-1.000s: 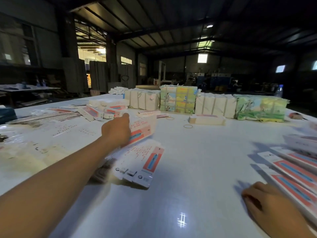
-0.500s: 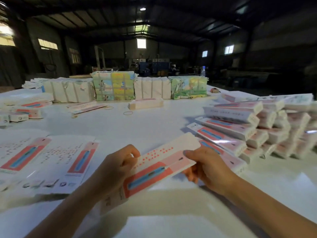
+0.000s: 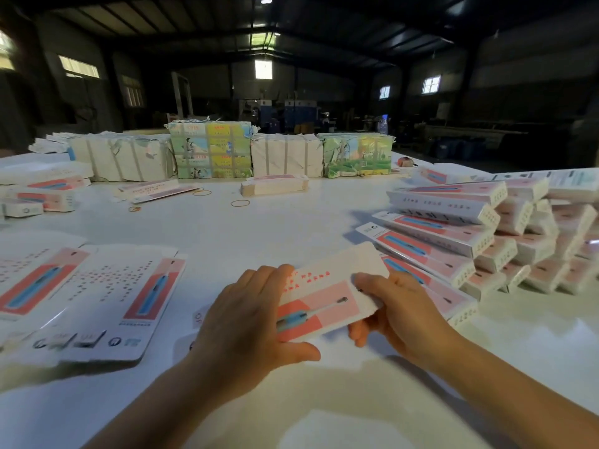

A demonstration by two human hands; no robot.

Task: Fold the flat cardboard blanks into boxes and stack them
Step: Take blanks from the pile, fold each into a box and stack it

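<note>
Since half a second earlier both hands had slid in closer together along the cardboard blank point(image 3: 327, 299), so less of it showed between them, and it sat a bit higher off the white table point(image 3: 259, 241). Left hand point(image 3: 246, 322) gripped the near-left end, fingers curled over the top face and thumb tucked along the bottom edge; right hand point(image 3: 393, 311) pinched the far-right end, fingers wrapped under it and thumb on top. Blank was tilted, its far corner pointing up and away, and I couldn't tell whether it was flat or already partly popped open. Just right of the right hand was the stack of folded boxes point(image 3: 453, 241), the nearest box edge almost touching the right fingers, so that side was tight. Left of the left hand lay the pile of flat blanks point(image 3: 107, 296), their cut edges fanned out, with a clear strip of table between them and the wrist. Straight ahead of both hands was a wide bare stretch of table, with a couple of rubber bands point(image 3: 240, 203) and a small bundle of blanks point(image 3: 274, 187) well beyond it, and wrapped bundles point(image 3: 210, 150) lined up along the far side.
</note>
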